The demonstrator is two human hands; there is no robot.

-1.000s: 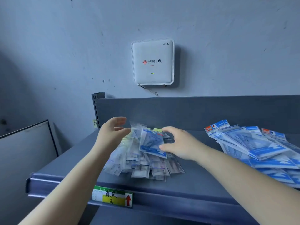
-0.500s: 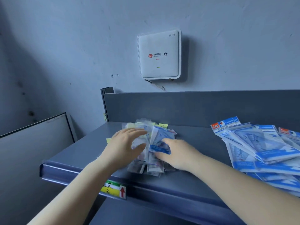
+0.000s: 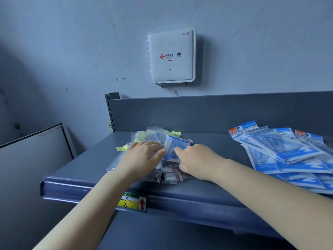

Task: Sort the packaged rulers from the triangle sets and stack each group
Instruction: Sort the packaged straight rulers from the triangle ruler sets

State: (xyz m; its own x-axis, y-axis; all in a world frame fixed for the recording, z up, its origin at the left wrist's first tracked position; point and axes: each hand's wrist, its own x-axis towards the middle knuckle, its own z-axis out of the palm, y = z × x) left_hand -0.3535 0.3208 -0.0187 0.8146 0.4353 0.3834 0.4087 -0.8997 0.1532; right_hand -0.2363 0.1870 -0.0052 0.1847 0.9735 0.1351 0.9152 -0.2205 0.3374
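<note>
A heap of clear ruler packets (image 3: 169, 175) with yellow tags lies in the middle of the grey shelf (image 3: 93, 163). My left hand (image 3: 142, 157) lies flat on the heap's left part, fingers straight. One blue-and-white triangle packet (image 3: 175, 145) stands tilted on top of the heap. My right hand (image 3: 196, 159) pinches its lower edge, forefinger and thumb curled against it. A loose spread of blue triangle set packets (image 3: 288, 154) covers the shelf's right side.
The shelf has a grey back panel (image 3: 216, 112) and a front lip with a yellow price label (image 3: 132, 202). A white WiFi box (image 3: 171, 55) hangs on the wall above. A white board (image 3: 32, 150) leans at the left.
My left hand came down from the heap's far left edge and now lies flat on it. My right hand stayed on the blue packet. The view shifted.
</note>
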